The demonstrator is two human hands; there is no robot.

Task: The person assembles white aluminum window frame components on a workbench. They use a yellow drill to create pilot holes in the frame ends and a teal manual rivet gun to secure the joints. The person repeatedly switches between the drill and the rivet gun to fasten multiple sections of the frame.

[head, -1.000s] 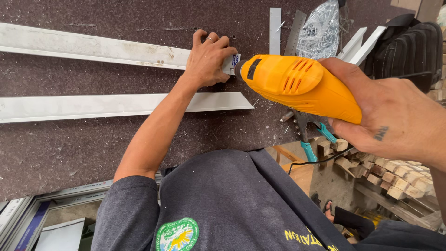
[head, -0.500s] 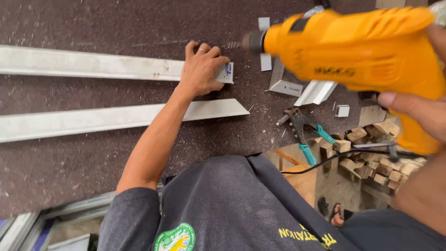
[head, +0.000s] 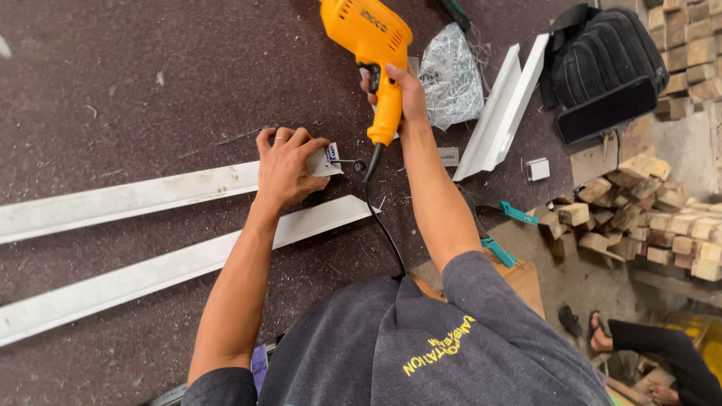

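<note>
On the dark tabletop [head: 113, 90], two long white profiles [head: 135, 197] lay side by side, the left hand [head: 286, 169] pressed flat on the upper one's end. The orange drill [head: 372, 53], half a second earlier near that end, was now carried away upright, the right hand's [head: 402, 90] grip wrapped around its handle. A crinkled clear bag [head: 451, 75] sat just beyond, a small blue-and-white label [head: 331, 153] by the fingertips.
</note>
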